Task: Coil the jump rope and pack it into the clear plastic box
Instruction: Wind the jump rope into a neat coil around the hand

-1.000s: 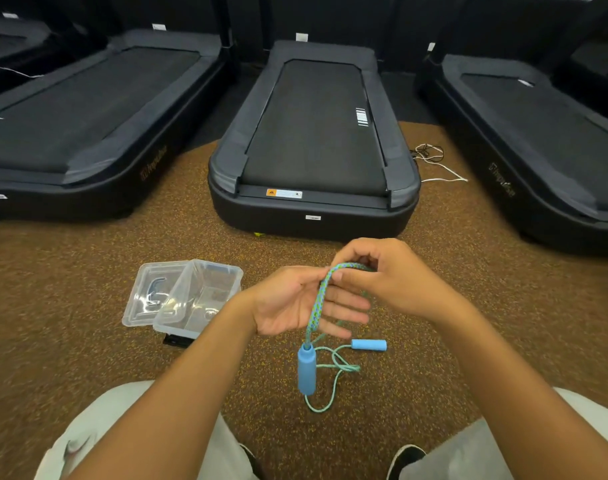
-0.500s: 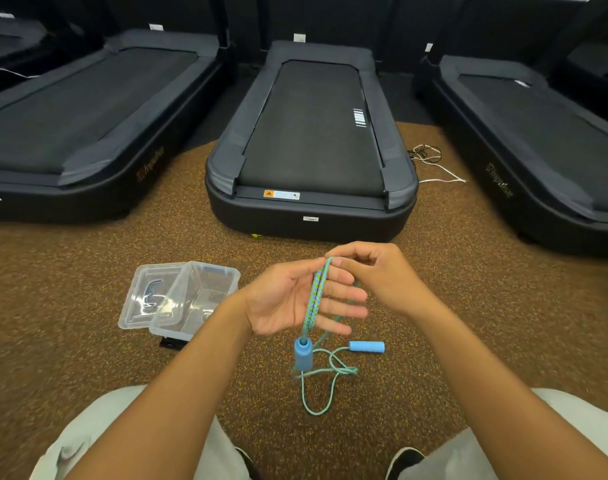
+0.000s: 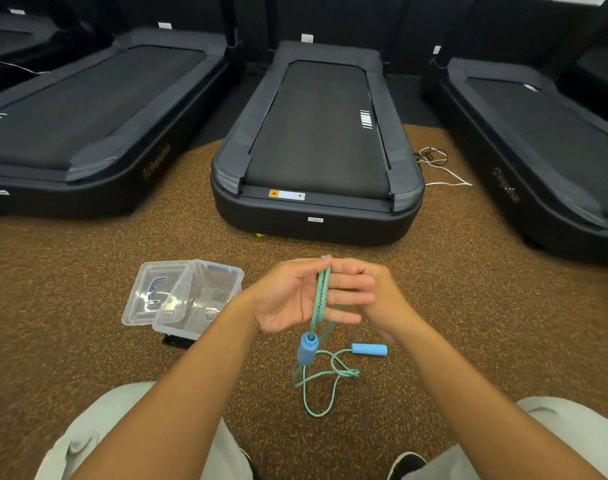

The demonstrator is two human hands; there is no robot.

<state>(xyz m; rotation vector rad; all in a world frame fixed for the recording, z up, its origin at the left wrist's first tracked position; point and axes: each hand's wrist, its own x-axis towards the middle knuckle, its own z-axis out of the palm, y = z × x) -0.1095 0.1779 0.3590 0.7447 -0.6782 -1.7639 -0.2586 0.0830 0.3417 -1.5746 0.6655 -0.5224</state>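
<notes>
Left hand: the left hand (image 3: 295,299) is held palm up with fingers straight and apart; two strands of the jump rope (image 3: 321,296) lie across them.
Right hand: the right hand (image 3: 375,292) sits behind the left fingers; its grip cannot be told.
Rope: one blue handle (image 3: 307,349) hangs below the left hand, the other handle (image 3: 369,350) lies on the floor (image 3: 70,271) amid loose loops.
Box: the clear plastic box (image 3: 198,299) rests open on the floor left of the hands, touching its lid (image 3: 150,292).

We note the jump rope (image 3: 320,299) is braided teal-green flecked with blue; both foam handles, one hanging (image 3: 307,350) and one on the floor (image 3: 369,350), are plain light blue. The plastic box (image 3: 198,299) and its lid (image 3: 146,292) are clear. The carpet (image 3: 70,306) is brown speckled yellow. The treadmills (image 3: 318,140) are black with grey rails. The trousers (image 3: 87,441) are pale beige.
</notes>
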